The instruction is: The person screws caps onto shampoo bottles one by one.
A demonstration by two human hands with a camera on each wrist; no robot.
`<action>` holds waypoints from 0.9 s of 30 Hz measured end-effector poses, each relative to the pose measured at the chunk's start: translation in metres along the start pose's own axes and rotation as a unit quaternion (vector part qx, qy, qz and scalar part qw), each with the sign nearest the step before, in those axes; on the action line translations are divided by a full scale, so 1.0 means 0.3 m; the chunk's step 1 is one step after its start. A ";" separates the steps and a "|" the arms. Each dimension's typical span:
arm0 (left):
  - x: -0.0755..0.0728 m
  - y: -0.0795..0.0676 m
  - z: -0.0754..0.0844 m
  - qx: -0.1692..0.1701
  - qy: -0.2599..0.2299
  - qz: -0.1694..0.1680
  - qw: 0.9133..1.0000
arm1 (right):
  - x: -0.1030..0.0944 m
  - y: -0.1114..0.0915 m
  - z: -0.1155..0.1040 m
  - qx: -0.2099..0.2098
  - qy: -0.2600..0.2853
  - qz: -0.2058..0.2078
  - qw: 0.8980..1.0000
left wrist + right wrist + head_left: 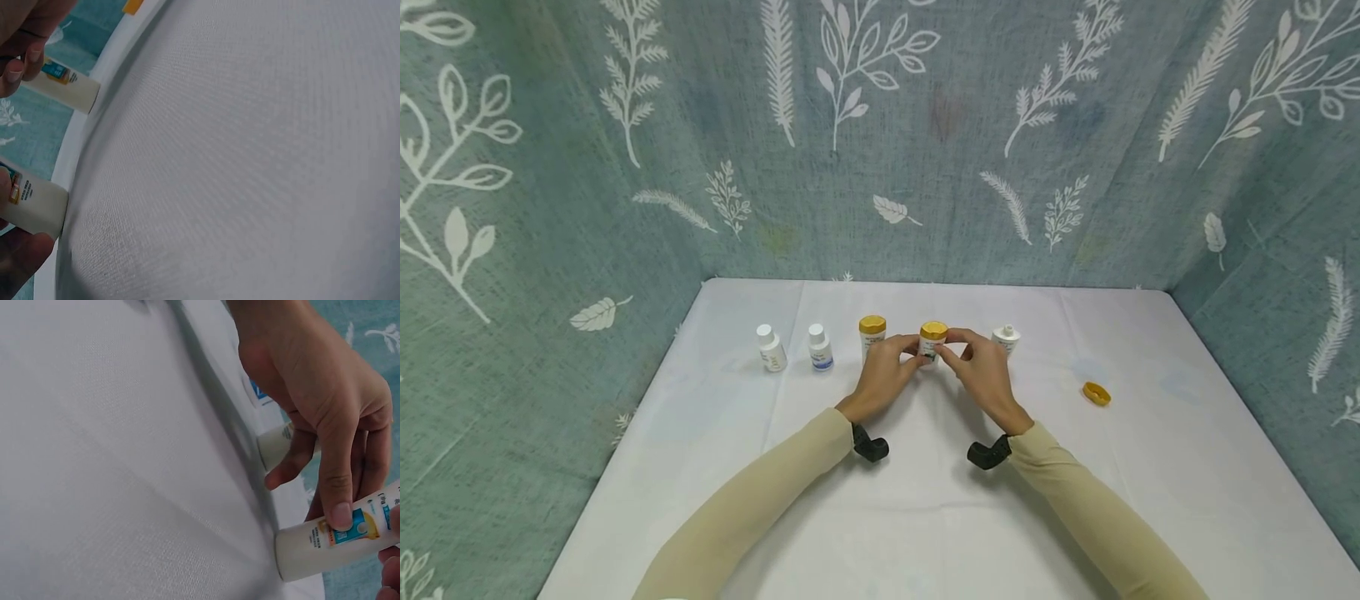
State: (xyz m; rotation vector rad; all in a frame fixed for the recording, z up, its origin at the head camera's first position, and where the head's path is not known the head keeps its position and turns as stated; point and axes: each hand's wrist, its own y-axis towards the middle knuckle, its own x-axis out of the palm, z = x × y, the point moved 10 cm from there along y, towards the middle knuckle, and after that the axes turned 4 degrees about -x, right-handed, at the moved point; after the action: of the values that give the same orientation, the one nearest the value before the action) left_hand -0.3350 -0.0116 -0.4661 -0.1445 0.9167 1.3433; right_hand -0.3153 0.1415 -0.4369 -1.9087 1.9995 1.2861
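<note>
A white bottle with a gold cap (933, 332) stands upright between my two hands. My left hand (883, 377) pinches it from the left; in the right wrist view the left thumb (340, 515) lies on its blue and yellow label. From the right, my right hand (987, 371) grips the same bottle near the cap, its thumb on the front. The bottle's base (47, 209) appears to touch the white cloth. Just behind the left hand is a second gold-capped bottle (872, 327). Partly hidden by the right hand, a white bottle (1006, 335) shows a bare white top.
Two small white-capped bottles stand at the left, one plain (772, 352) and one with a blue band (822, 354). A loose gold cap (1096, 393) lies on the white table (1150, 467) to the right. Green leaf-patterned curtains (925, 167) surround the table's back and sides.
</note>
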 end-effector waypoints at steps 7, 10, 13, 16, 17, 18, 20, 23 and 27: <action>0.012 0.008 -0.016 -0.023 0.006 -0.011 1.000 | 0.017 0.019 0.011 0.012 -0.002 -0.013 1.000; 0.015 0.010 -0.017 -0.029 0.013 -0.017 0.999 | 0.019 0.025 0.012 0.013 -0.001 -0.015 1.000; 0.019 0.012 -0.015 -0.033 0.023 -0.025 0.999 | 0.018 0.031 0.010 0.007 -0.003 -0.014 1.000; 0.025 0.014 -0.018 -0.039 0.031 -0.033 0.998 | 0.018 0.034 0.009 0.002 -0.002 -0.012 1.000; 0.026 0.013 -0.019 -0.039 0.032 -0.034 0.998 | 0.019 0.034 0.010 0.001 0.000 -0.012 1.000; 0.027 0.012 -0.021 -0.041 0.031 -0.036 0.998 | 0.021 0.034 0.011 0.001 0.001 -0.013 1.000; 0.027 0.009 -0.021 -0.041 0.029 -0.037 0.998 | 0.023 0.031 0.013 0.004 0.005 -0.015 1.000; 0.025 0.003 -0.020 -0.041 0.024 -0.037 0.998 | 0.025 0.025 0.019 0.010 0.011 -0.015 1.000; 0.024 -0.004 -0.021 -0.040 0.027 -0.038 0.998 | 0.024 0.018 0.023 0.013 0.017 -0.013 1.000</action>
State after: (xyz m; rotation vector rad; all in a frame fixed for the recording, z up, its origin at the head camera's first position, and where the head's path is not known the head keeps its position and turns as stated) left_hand -0.3372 -0.0099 -0.4754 -0.2756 0.8935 1.3109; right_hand -0.3245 0.1393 -0.4428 -1.9518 1.9907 1.2233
